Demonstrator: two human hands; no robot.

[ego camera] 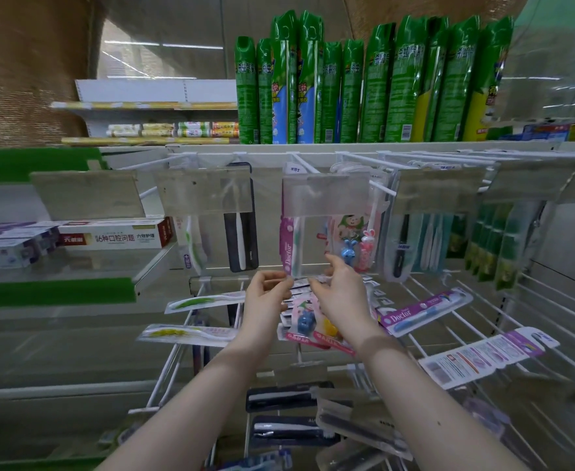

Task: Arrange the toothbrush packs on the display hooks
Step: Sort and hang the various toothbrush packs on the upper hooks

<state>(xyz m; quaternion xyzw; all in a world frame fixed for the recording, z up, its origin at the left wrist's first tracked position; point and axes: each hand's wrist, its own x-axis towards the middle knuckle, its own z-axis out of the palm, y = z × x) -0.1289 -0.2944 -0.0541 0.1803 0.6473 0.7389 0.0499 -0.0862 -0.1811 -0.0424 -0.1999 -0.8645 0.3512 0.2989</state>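
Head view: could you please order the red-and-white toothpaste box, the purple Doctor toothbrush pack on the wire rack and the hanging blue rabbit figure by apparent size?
1-2. red-and-white toothpaste box and purple Doctor toothbrush pack: they look alike, so unranked.
3. blue rabbit figure: clearly smallest.

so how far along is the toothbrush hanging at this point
Partway. Done: the upper hooks already carry hanging packs, such as the black toothbrush pack and pink Doctor pack. In hand: left hand and right hand pinch a stack of cartoon bunny toothbrush packs. Left: the purple Doctor pack and others lie loose across the lower wire hooks.
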